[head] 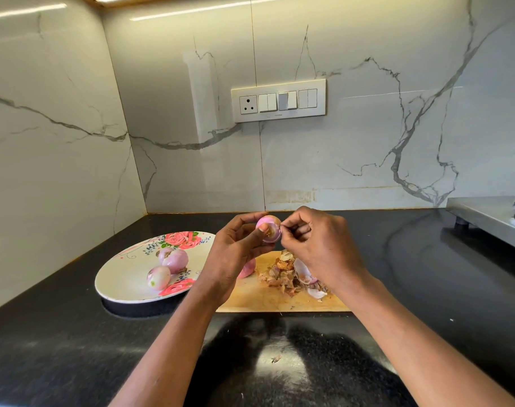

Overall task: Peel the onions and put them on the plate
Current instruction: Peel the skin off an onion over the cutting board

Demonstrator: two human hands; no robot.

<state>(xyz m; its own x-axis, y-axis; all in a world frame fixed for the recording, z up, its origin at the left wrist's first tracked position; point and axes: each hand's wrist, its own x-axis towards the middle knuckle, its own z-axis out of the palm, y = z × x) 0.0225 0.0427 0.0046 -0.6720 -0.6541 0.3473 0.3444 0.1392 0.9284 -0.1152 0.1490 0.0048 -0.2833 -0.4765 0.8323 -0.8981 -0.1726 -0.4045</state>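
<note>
Both hands (279, 245) pinch one onion (268, 229) above board (279, 301) — plate (118, 277) left.

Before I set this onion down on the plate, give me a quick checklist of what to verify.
1. Onion held securely: ok, the left hand grips it.
2. Peeling finished: cannot tell, the right hand fingers pinch at its side.
3. Room on the plate: ok, only two peeled onions lie there.
4. Path to the plate: ok, it sits just left of the hands.
5. Peels kept on the cutting board: ok.
</note>
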